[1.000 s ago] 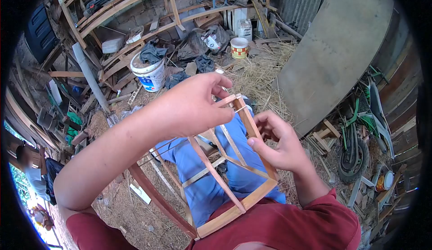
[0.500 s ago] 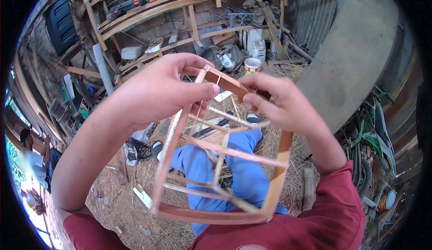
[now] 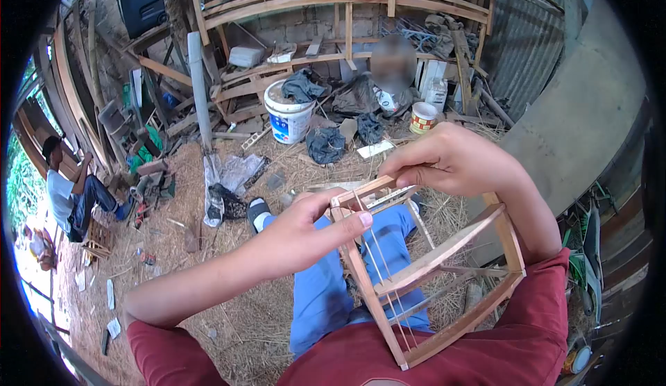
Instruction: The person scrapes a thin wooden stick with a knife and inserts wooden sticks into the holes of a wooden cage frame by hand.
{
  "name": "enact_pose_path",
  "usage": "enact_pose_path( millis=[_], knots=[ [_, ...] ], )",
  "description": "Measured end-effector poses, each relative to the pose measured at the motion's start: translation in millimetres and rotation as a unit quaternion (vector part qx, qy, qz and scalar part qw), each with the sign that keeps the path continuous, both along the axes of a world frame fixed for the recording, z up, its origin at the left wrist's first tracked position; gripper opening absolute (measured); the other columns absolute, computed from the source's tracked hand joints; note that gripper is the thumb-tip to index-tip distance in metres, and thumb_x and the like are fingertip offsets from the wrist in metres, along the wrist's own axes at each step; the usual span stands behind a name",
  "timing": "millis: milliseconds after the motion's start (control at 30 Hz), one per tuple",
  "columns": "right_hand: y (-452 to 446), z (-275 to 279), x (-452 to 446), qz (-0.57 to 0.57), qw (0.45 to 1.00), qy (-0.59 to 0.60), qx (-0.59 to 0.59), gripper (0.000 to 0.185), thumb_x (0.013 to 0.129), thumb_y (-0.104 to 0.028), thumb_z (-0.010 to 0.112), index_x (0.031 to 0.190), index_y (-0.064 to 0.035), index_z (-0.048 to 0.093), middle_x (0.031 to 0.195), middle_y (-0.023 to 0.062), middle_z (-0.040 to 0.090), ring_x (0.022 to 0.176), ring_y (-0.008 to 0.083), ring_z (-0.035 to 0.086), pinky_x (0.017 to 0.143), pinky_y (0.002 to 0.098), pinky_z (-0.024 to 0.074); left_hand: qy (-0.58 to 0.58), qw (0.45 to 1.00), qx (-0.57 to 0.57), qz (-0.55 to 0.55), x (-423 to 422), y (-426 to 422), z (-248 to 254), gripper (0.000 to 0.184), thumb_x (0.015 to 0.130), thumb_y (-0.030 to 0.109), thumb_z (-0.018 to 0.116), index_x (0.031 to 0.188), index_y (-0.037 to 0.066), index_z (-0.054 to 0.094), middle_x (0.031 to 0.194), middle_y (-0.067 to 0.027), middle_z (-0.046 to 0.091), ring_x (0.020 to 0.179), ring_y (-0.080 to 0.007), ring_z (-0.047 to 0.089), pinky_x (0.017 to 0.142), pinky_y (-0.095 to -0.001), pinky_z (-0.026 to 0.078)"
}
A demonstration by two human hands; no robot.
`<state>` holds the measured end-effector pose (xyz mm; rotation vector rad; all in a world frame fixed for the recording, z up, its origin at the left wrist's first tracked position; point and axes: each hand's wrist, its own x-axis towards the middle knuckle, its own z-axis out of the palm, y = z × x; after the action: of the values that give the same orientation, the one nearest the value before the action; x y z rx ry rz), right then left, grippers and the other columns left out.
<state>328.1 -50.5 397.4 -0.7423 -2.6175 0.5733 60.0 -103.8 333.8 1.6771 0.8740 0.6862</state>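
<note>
A wooden frame (image 3: 444, 342) of thin slats is tilted above my lap, its lower end close to my red shirt. My left hand (image 3: 309, 237) grips its upper left corner, with the thumb lying over the slat by the strings. At the top edge, my right hand (image 3: 451, 160) pinches the slat between thumb and bent fingers. Thin pale strings (image 3: 378, 250) run lengthwise along the frame's left side from the top slat to the bottom one.
A white bucket (image 3: 290, 123) with dark plastic stands ahead, near a small paint pail (image 3: 423, 117). A seated person (image 3: 69, 185) is at the far left. A large grey panel (image 3: 590, 115) leans at the right. Straw covers the ground.
The frame has turned and tilted, and its strings now show on the left side. My right hand has moved up and over its top edge. The view has swung left.
</note>
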Motion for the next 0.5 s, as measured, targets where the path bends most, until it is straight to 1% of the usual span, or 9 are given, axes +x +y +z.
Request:
enact_pose_path(
  millis=[33,100,167,233,267,300,367,467,500],
  knots=[
    [4,-7,-1,0.015,0.999,0.018,-0.025,0.021,0.089,0.000,0.072,0.110,-0.0017,0.073,0.090,0.0139,0.075,0.083,0.0258,0.075,0.074,0.0343,0.0563,-0.003,1.000,-0.005,0.004,1,-1,-11,0.039,0.100,0.031,0.069,0.126,0.002,0.065,0.103,-0.0044,0.067,0.089,-0.0125,0.060,0.086,-0.0301,0.051],
    [12,-23,-4,0.016,0.999,0.005,-0.032,0.021,0.089,-0.001,0.072,0.110,-0.0014,0.072,0.091,0.0143,0.075,0.084,0.0274,0.074,0.075,0.0352,0.0561,-0.088,0.995,-0.044,0.036,2,-2,-31,0.044,0.100,0.032,0.069,0.131,0.001,0.063,0.110,-0.0020,0.066,0.096,-0.0106,0.058,0.088,-0.0304,0.050],
    [12,-31,-9,0.019,0.999,-0.004,-0.036,0.020,0.089,-0.002,0.072,0.110,-0.0011,0.072,0.092,0.0147,0.074,0.086,0.0291,0.073,0.077,0.0361,0.0558,-0.104,0.992,-0.054,0.052,1,-2,-45,0.045,0.101,0.032,0.068,0.133,0.002,0.062,0.109,-0.0007,0.066,0.100,-0.0101,0.057,0.088,-0.0297,0.050],
    [3,-36,-14,-0.021,0.999,0.014,0.021,0.019,0.089,-0.006,0.073,0.107,-0.0010,0.070,0.095,0.0141,0.073,0.091,0.0321,0.071,0.082,0.0394,0.0545,-0.109,0.991,-0.055,0.049,-3,-1,-52,0.046,0.101,0.032,0.067,0.135,0.002,0.061,0.110,-0.0011,0.065,0.100,-0.0092,0.057,0.087,-0.0281,0.050],
    [-3,-34,-15,-0.014,0.995,0.032,0.098,0.017,0.088,-0.010,0.075,0.103,-0.0023,0.069,0.097,0.0112,0.072,0.093,0.0320,0.069,0.083,0.0407,0.0530,-0.118,0.991,-0.025,0.062,-1,-4,-50,0.044,0.102,0.032,0.066,0.134,0.002,0.061,0.109,-0.0002,0.066,0.097,-0.0083,0.057,0.086,-0.0266,0.049],
    [-10,-30,-16,-0.011,0.995,0.032,0.095,0.017,0.088,-0.010,0.075,0.103,-0.0023,0.069,0.097,0.0112,0.072,0.093,0.0320,0.069,0.083,0.0407,0.0530,-0.118,0.990,-0.027,0.066,-3,-3,-49,0.044,0.102,0.032,0.066,0.134,0.002,0.061,0.109,-0.0002,0.066,0.097,-0.0083,0.057,0.086,-0.0266,0.049],
    [-24,-22,-16,-0.041,0.982,0.051,0.179,0.015,0.090,-0.015,0.074,0.100,-0.0064,0.068,0.093,0.0097,0.067,0.092,0.0315,0.066,0.080,0.0412,0.0498,-0.127,0.988,-0.049,0.067,-4,-1,-50,0.043,0.102,0.031,0.066,0.133,0.002,0.061,0.107,0.0001,0.066,0.096,-0.0079,0.058,0.087,-0.0267,0.049],
    [-41,-22,-13,0.020,0.993,0.059,0.095,0.017,0.089,-0.016,0.075,0.102,-0.0090,0.067,0.095,0.0075,0.065,0.093,0.0297,0.065,0.081,0.0408,0.0508,-0.131,0.988,-0.047,0.061,-3,3,-51,0.041,0.102,0.030,0.066,0.132,0.001,0.061,0.105,0.0001,0.066,0.095,-0.0078,0.057,0.085,-0.0270,0.050],
    [-44,-26,-12,0.017,0.994,0.060,0.093,0.017,0.089,-0.016,0.075,0.102,-0.0090,0.067,0.095,0.0075,0.065,0.093,0.0297,0.065,0.081,0.0408,0.0508,-0.129,0.989,-0.050,0.058,-4,4,-49,0.041,0.102,0.030,0.066,0.132,0.001,0.061,0.105,0.0001,0.066,0.095,-0.0078,0.057,0.085,-0.0270,0.050]
  ],
)
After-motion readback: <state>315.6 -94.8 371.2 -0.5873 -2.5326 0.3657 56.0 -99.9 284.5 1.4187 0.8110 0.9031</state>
